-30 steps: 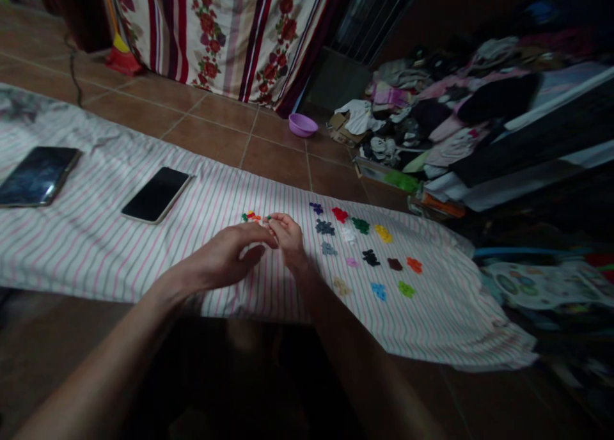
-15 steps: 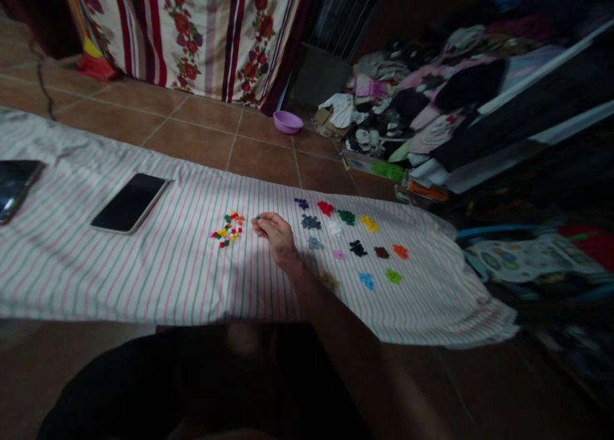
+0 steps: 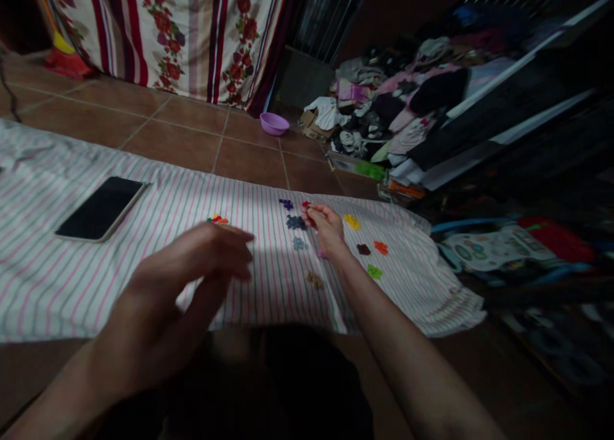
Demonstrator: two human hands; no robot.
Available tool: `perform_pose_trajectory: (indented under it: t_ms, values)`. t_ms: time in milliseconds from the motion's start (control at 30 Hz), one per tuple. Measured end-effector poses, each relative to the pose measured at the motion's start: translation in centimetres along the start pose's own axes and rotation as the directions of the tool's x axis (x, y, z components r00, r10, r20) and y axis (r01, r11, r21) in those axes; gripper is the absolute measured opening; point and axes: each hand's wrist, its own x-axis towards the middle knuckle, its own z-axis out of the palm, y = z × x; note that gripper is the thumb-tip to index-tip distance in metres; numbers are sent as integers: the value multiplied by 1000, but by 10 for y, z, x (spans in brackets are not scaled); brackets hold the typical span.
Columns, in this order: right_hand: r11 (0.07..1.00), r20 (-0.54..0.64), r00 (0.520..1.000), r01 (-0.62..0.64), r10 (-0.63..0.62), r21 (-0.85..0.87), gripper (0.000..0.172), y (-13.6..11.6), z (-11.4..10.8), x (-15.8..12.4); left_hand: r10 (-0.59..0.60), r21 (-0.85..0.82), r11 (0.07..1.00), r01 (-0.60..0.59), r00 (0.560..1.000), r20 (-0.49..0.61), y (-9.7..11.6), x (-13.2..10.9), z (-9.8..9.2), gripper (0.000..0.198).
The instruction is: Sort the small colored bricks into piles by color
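Observation:
My right hand [image 3: 326, 229] pinches a small green piece [image 3: 308, 207] between thumb and fingertips, above the sorted heaps and close to the red pieces [image 3: 306, 204]. Around it lie little heaps of one colour each: purple [image 3: 286, 204], dark grey [image 3: 295, 222], light grey [image 3: 300, 243], beige [image 3: 315, 279], yellow [image 3: 352, 222], brown [image 3: 364, 249], orange [image 3: 380, 247] and lime green [image 3: 375, 272]. The right hand and forearm cover other heaps. My left hand [image 3: 177, 293], slightly blurred, hangs open over the cloth, hiding most of the mixed-colour pile [image 3: 218, 219].
A striped cloth [image 3: 259, 280] covers the long work surface. On its left lies a phone [image 3: 100, 208]. Beyond, on the tiled floor, are a purple basin [image 3: 274, 124] and a heap of clothes [image 3: 384, 101]. A floral curtain [image 3: 192, 37] hangs behind.
My right hand has moved right with the green piece, from beside the mixed pile to the sorted heaps. My left hand has come into view. The view has shifted somewhat to the right.

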Motion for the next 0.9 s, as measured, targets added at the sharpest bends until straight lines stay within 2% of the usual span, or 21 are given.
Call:
perform_pose_trajectory:
  t_ms: [100, 167, 233, 333, 433, 600, 733, 900]
  values:
    - [966, -148, 981, 83, -121, -243, 28, 6, -39, 24, 12, 89, 996, -7, 998, -58, -33, 27, 18, 27]
    - [912, -180, 967, 97, -182, -398, 27, 10, -63, 39, -71, 199, 976, 84, 995, -71, -60, 32, 30, 27]
    - [806, -168, 952, 114, -256, -580, 24, 13, -83, 50, -152, 279, 946, 166, 986, -72, -84, 29, 40, 29]
    - [586, -90, 931, 145, -353, -797, 18, 19, -100, 56, -214, 339, 912, 229, 974, -81, -106, 23, 48, 33]
    - [429, -11, 919, 174, -394, -886, 15, 28, -105, 51, -231, 342, 905, 252, 968, -101, -113, 22, 52, 34]
    - [295, -1, 931, 115, -366, -949, 15, 40, -106, 38, -237, 326, 910, 257, 966, -101, -115, 25, 53, 35]
    - [259, -1, 949, 85, -316, -962, 16, 44, -109, 40, -234, 305, 918, 252, 968, -94, -116, 25, 53, 36]
    - [276, 35, 935, 139, -353, -951, 15, 51, -114, 51, -243, 282, 922, 264, 964, -108, -113, 26, 52, 36]
